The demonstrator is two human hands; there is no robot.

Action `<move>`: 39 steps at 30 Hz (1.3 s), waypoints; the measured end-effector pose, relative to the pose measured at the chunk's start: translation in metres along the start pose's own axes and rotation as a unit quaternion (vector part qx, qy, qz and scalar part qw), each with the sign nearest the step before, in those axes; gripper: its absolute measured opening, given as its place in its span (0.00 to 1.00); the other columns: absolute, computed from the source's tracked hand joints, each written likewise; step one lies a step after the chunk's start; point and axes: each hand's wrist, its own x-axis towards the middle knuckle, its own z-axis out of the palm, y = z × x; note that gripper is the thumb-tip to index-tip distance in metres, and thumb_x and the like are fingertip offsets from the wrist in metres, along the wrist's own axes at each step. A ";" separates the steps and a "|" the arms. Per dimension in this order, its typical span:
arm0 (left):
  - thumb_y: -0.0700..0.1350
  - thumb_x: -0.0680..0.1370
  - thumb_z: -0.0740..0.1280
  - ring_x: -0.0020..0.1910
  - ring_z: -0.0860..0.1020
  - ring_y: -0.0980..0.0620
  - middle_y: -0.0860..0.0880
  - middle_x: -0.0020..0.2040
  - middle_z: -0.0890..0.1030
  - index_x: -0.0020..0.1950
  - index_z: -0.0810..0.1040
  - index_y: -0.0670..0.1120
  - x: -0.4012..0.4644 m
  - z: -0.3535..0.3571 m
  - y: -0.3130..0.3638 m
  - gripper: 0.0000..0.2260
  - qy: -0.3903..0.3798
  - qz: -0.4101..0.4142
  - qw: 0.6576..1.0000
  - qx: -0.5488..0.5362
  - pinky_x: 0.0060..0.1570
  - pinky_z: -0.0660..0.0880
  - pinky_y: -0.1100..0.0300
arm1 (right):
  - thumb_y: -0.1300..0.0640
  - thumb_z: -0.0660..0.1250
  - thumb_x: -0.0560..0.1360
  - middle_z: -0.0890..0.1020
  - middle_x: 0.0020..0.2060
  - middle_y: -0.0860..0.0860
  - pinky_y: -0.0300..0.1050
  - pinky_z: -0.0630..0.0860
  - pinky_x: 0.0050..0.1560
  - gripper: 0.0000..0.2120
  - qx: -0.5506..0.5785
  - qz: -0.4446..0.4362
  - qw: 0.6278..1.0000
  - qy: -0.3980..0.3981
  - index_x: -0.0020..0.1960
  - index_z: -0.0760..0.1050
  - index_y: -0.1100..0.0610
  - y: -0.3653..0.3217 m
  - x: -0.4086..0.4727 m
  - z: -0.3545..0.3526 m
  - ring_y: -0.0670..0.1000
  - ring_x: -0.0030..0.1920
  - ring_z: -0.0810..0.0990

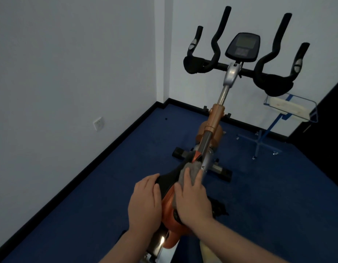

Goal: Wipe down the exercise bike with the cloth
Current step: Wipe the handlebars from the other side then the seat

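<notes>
An orange and black exercise bike (217, 114) stands on the blue floor, its black handlebars (266, 57) and console (243, 46) towards the far wall. The black and orange saddle (169, 180) is right below me. A grey cloth (191, 168) lies on the saddle's front, beside the silver post. My right hand (192, 198) presses flat on the cloth with straight fingers. My left hand (144, 200) rests flat on the saddle's left side, fingers straight.
White walls close the corner to the left and behind the bike, with a socket (98, 123) low on the left wall. A blue stand (272, 128) carrying a clear tray sits at the right. A dark wall edge runs along the far right.
</notes>
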 end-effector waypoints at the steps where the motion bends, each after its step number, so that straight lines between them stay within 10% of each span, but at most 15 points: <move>1: 0.50 0.80 0.51 0.58 0.70 0.64 0.57 0.59 0.77 0.64 0.76 0.50 0.000 0.000 0.000 0.19 0.002 0.000 1.000 0.000 0.52 0.69 0.67 | 0.39 0.44 0.81 0.35 0.77 0.56 0.52 0.66 0.69 0.31 -0.025 -0.018 1.000 -0.003 0.78 0.36 0.47 0.003 -0.011 0.007 0.57 0.75 0.52; 4: 0.50 0.81 0.50 0.59 0.71 0.63 0.57 0.59 0.77 0.64 0.77 0.50 0.001 -0.002 0.002 0.20 0.003 0.000 1.000 -0.001 0.53 0.71 0.66 | 0.39 0.43 0.80 0.32 0.76 0.54 0.55 0.57 0.74 0.31 -0.075 -0.060 0.995 -0.001 0.77 0.32 0.44 0.009 -0.033 0.020 0.56 0.77 0.40; 12: 0.49 0.80 0.52 0.61 0.71 0.60 0.57 0.60 0.76 0.65 0.75 0.50 -0.001 -0.007 0.010 0.18 -0.026 -0.030 0.999 -0.015 0.56 0.71 0.61 | 0.42 0.45 0.82 0.36 0.77 0.56 0.51 0.66 0.68 0.30 0.025 0.018 1.000 -0.006 0.79 0.37 0.50 -0.005 0.003 -0.005 0.57 0.76 0.53; 17: 0.49 0.82 0.53 0.44 0.74 0.59 0.56 0.47 0.76 0.48 0.73 0.53 0.029 -0.009 0.018 0.10 -0.078 -0.099 0.992 0.030 0.41 0.72 0.58 | 0.42 0.40 0.81 0.36 0.78 0.46 0.54 0.50 0.76 0.29 0.084 0.002 0.996 -0.009 0.78 0.32 0.48 0.005 -0.033 0.015 0.50 0.77 0.39; 20: 0.49 0.82 0.54 0.46 0.73 0.55 0.56 0.46 0.73 0.48 0.71 0.52 0.035 -0.002 0.024 0.08 -0.071 -0.131 0.988 0.043 0.41 0.70 0.56 | 0.43 0.45 0.82 0.49 0.78 0.45 0.52 0.62 0.72 0.31 0.173 0.070 0.982 0.037 0.77 0.32 0.47 0.002 -0.012 0.005 0.48 0.76 0.55; 27: 0.50 0.81 0.55 0.47 0.72 0.57 0.58 0.46 0.74 0.47 0.71 0.55 0.036 0.003 0.019 0.06 -0.057 -0.143 0.986 0.059 0.41 0.71 0.56 | 0.46 0.48 0.83 0.45 0.79 0.52 0.49 0.72 0.55 0.33 0.154 0.121 0.980 0.039 0.78 0.34 0.58 0.000 0.056 0.002 0.58 0.66 0.71; 33: 0.51 0.80 0.58 0.46 0.73 0.63 0.61 0.44 0.75 0.45 0.72 0.59 0.034 0.003 0.018 0.06 -0.036 -0.174 0.984 0.033 0.40 0.70 0.60 | 0.46 0.46 0.83 0.56 0.77 0.54 0.51 0.68 0.64 0.26 0.296 0.096 0.946 0.090 0.78 0.51 0.55 0.013 0.105 -0.002 0.57 0.70 0.66; 39: 0.48 0.80 0.59 0.45 0.73 0.66 0.62 0.45 0.75 0.46 0.74 0.58 0.027 0.004 0.026 0.07 0.054 -0.260 0.964 0.021 0.37 0.66 0.66 | 0.52 0.47 0.83 0.82 0.48 0.51 0.54 0.63 0.67 0.22 -0.037 -0.185 0.978 0.087 0.47 0.79 0.54 0.028 0.134 -0.031 0.54 0.55 0.77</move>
